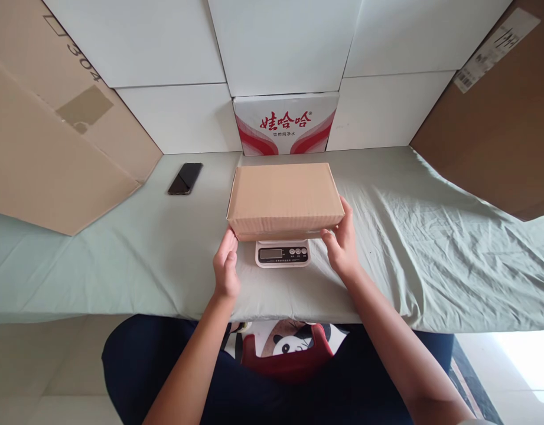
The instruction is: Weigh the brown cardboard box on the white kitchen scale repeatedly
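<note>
Both hands reach forward from bare forearms to the near corners of a closed cardboard box. Left hand is open, fingertips at the near left corner; right hand cups the near right corner, thumb apparently underneath. That box sits on a small white scale mid-desk, a phone far left.

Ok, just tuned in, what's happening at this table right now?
A person seated at a table covered in pale green cloth has a closed brown cardboard box resting on a small white digital scale. The left hand touches the box's near left corner and the right hand its near right corner, both open-fingered rather than gripping. The scale's display is too small to read. A black phone lies off to the left.
</note>
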Available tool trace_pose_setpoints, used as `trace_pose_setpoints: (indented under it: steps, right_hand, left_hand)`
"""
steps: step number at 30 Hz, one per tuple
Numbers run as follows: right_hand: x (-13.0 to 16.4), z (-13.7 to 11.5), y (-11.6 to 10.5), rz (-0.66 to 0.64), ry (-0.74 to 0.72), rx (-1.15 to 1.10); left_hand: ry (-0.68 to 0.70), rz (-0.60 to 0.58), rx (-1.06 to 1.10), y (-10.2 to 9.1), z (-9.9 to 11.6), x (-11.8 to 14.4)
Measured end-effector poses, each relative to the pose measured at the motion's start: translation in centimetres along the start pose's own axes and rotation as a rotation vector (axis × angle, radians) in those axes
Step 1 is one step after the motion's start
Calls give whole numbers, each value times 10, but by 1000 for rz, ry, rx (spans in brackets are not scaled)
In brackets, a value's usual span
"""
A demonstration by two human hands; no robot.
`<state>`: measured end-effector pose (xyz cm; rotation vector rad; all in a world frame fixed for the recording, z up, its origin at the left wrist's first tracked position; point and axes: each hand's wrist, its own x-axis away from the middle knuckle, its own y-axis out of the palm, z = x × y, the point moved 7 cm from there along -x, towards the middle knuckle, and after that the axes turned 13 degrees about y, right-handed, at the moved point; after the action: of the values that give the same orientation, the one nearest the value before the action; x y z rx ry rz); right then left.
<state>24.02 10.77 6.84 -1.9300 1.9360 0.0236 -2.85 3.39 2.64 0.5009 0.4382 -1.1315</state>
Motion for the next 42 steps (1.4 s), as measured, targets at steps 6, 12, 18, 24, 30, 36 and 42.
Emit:
trace_pose_setpoints:
  steps: [6, 12, 18, 24, 30, 36, 42]
  right_hand:
    - [0, 0, 1, -1, 21, -8]
    - [-1, 0, 3, -20, 23, -47]
    - [-3, 4, 4, -34, 54, -76]
    - [-1, 5, -2, 32, 57, -88]
    - [0, 2, 4, -45, 49, -141]
    - [-7, -17, 9, -90, -23, -111]
    - [-77, -27, 2, 10, -142, -67]
  left_hand:
    - [-2, -14, -13, 1, 0, 0]
    - [-1, -28, -27, 1, -2, 1]
    - [-10, -31, -24, 1, -2, 1]
    - [29, -29, -68, -1, 0, 0]
    - [21, -72, -1, 7, 0, -1]
    - [15, -52, 39, 8, 8, -19]
    - [55, -300, 102, 37, 8, -90]
